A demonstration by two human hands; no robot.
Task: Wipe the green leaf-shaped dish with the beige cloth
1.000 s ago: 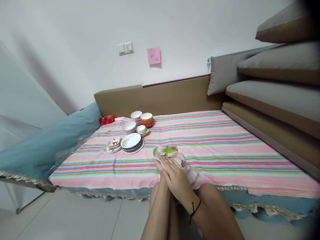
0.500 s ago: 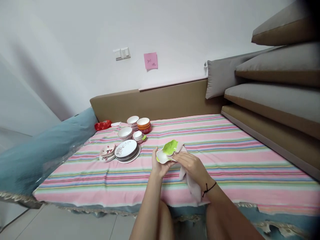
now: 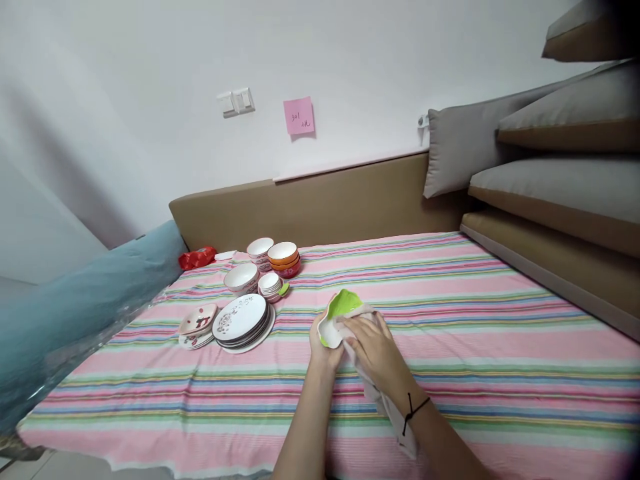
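A green and white dish with a wavy edge (image 3: 343, 304) rests in my left hand (image 3: 323, 343), whose fingers curl under and around its left side. My right hand (image 3: 375, 347) is closed on a pale cloth (image 3: 369, 383) and presses it against the inside of the dish. The cloth covers the dish's right part and hangs down below my right wrist. Both hands are above the striped cover (image 3: 240, 400). To their left stands a stack of plates (image 3: 243, 319), the top one white with a flower pattern.
Left of the plates is a pink patterned bowl (image 3: 198, 320) on small plates. Behind them stand a white bowl (image 3: 241, 277), small white bowls (image 3: 270, 284), and orange and red bowls (image 3: 284, 257). A red wrapped thing (image 3: 197, 257) lies farther back. Grey-brown cushions (image 3: 560, 193) are piled at the right.
My right hand and the cloth have moved inward over the dish, covering more of it. The dish is tilted differently. My view has shifted, so the crockery appears lower and farther left.
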